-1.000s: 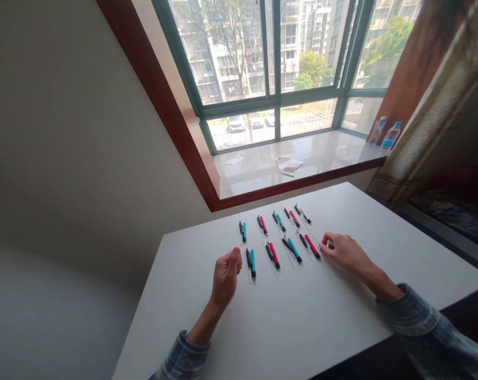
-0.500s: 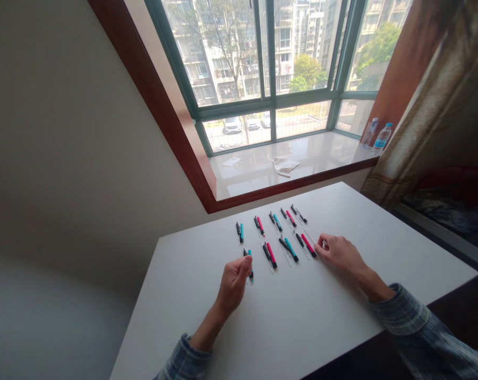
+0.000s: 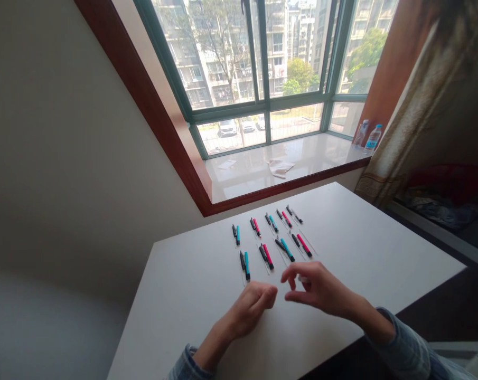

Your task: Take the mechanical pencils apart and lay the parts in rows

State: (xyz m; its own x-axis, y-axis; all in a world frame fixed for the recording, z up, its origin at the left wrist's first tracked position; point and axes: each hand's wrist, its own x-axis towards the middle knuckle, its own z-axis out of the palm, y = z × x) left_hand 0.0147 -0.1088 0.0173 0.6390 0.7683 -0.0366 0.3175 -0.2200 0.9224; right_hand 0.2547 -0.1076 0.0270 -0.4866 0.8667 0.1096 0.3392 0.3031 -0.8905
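Observation:
My left hand [image 3: 252, 309] is closed in a fist just above the white table. Whatever its fingers hold, if anything, is hidden inside. To its right my right hand [image 3: 321, 287] has thumb and forefinger apart, facing the left fist without touching it. A small pale patch shows beneath its curled fingers; I cannot tell what it is. Pen parts lie in two rows beyond the hands. Closest to the left fist is a teal pen barrel [image 3: 247, 265] beside a black pen part [image 3: 242, 259]. A pink barrel [image 3: 304, 246] lies beyond the right hand.
The white table [image 3: 175, 306] reaches the window sill's wooden edge [image 3: 286, 183]. Thin pale refills [image 3: 309, 241] lie among the pen parts. On the sill are a crumpled cloth [image 3: 280, 168] and a bottle with a blue cap [image 3: 373, 137]. A curtain [image 3: 397, 116] hangs at the right.
My left hand has moved right and nearer to me, away from the teal pen parts. My right hand has come left from the row's right end, its thumb and forefinger now spread.

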